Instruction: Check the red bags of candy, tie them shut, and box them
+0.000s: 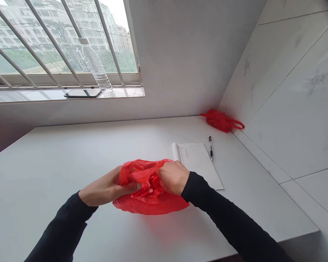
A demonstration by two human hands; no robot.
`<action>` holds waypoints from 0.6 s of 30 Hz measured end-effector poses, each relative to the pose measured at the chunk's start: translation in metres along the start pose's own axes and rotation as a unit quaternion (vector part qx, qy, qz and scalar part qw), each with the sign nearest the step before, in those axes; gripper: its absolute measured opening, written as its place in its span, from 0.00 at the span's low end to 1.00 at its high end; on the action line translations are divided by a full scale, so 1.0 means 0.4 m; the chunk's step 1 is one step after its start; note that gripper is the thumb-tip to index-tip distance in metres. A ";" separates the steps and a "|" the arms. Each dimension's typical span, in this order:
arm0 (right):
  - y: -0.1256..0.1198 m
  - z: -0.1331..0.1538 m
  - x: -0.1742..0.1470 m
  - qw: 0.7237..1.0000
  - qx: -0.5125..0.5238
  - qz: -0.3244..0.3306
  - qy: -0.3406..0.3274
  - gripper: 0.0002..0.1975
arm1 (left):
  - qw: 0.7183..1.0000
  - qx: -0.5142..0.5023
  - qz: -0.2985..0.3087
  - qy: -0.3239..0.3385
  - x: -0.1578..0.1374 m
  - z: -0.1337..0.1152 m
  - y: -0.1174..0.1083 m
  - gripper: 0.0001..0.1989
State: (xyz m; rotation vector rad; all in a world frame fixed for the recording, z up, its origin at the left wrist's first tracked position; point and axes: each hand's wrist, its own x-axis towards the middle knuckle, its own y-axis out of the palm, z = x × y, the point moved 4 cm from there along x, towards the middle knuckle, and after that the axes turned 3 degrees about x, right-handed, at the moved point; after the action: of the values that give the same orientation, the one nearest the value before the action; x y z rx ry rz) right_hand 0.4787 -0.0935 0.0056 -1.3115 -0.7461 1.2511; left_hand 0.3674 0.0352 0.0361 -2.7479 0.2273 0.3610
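A red plastic bag is held over the front of the white table, its mouth facing up toward me. My left hand grips the bag's left side, with the thumb over the rim and the other fingers behind the plastic. Inside the mouth lie shiny red wrapped pieces, too crumpled to make out fully. At the right of the opening, my right hand is curled closed, and its fingertips dip into the bag out of sight. Whatever they hold is hidden.
On the white table, an open notebook with writing lies behind my right hand. A black pen is beside it. Another red bag sits in the back corner. The windowsill holds a water bottle and a phone.
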 end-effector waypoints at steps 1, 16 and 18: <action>0.000 0.000 0.003 1.000 -0.002 0.001 0.005 0.07 | 1.000 0.007 0.000 -0.001 0.002 0.003 -0.002 0.13; -0.014 -0.015 -0.013 0.999 -0.011 0.015 0.038 0.08 | 0.999 -0.009 -0.030 0.021 0.006 -0.003 0.005 0.12; -0.010 -0.009 -0.001 0.999 -0.009 0.018 0.047 0.08 | 0.999 -0.017 -0.027 0.019 0.008 0.003 0.007 0.09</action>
State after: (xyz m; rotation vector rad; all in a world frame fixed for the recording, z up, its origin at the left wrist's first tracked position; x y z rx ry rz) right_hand 0.4830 -0.0944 0.0087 -1.3942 -0.6726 1.2053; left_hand 0.3698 0.0327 0.0332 -2.7907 0.1580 0.3004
